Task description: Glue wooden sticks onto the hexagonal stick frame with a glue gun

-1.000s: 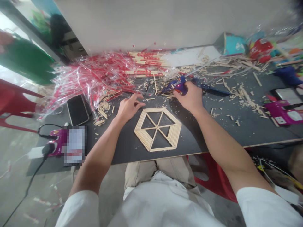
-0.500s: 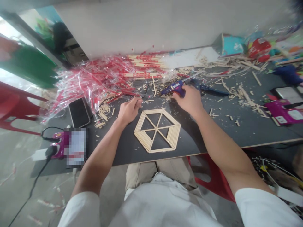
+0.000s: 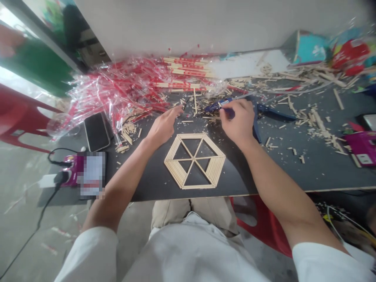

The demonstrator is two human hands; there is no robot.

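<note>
My right hand (image 3: 238, 119) is curled around a blue glue gun (image 3: 216, 106) at the back of the table, with its nozzle pointing left. Part of the handle is hidden by my fingers. My left hand (image 3: 164, 124) reaches forward with its fingers stretched out, near the scattered stick bits and a thin dark wire; nothing shows in it. Between my forearms, flat on the table, lies a hexagonal frame of wooden sticks (image 3: 216, 171), with spokes meeting at its centre and rows of sticks along several sides.
Blue-handled pliers (image 3: 276, 114) lie right of my right hand. Red and clear wrappers (image 3: 117, 86) heap at the back left, beside wrapped sticks (image 3: 190, 70). A dark phone (image 3: 96, 132) and a purple power strip (image 3: 72, 171) sit at left. Wood scraps (image 3: 320, 125) litter the right.
My left hand has moved up and forward slightly, its fingers unfolding from a closed pose. My right hand stays at the glue gun with its fingers shifted. The view has turned a little.
</note>
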